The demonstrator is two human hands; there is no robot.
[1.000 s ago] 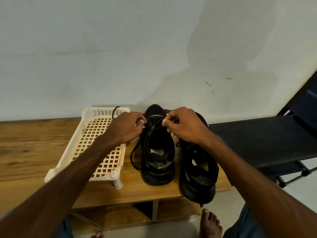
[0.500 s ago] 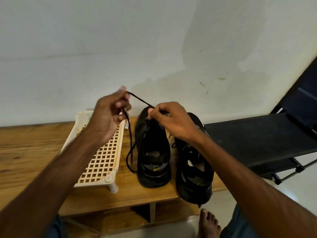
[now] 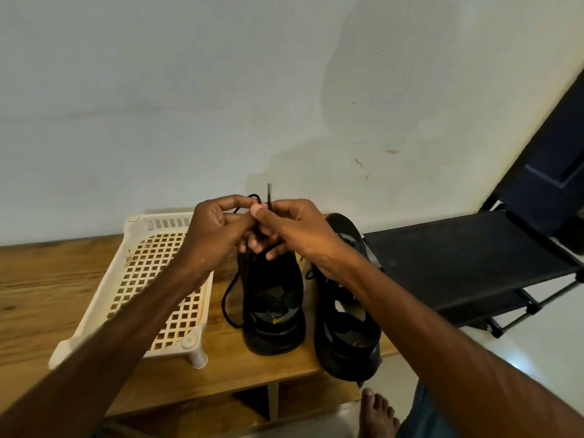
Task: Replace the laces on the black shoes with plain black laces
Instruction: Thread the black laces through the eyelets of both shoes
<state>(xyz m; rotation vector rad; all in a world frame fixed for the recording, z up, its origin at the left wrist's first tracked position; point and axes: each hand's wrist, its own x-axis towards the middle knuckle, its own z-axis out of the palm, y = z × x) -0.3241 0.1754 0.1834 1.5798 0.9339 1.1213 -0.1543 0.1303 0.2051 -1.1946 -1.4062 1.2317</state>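
I can't see the toe of the left shoe behind the left hand and right hand; the lace vanishes inside their grip; at 3 o'clock the black rack runs off-frame; at 7 o'clock the left forearm blurs.

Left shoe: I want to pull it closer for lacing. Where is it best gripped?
Likely by the heel of the left shoe, from the near side: it stands upright, heel toward the person and bare, while the left hand and right hand pinch the lace over its front.
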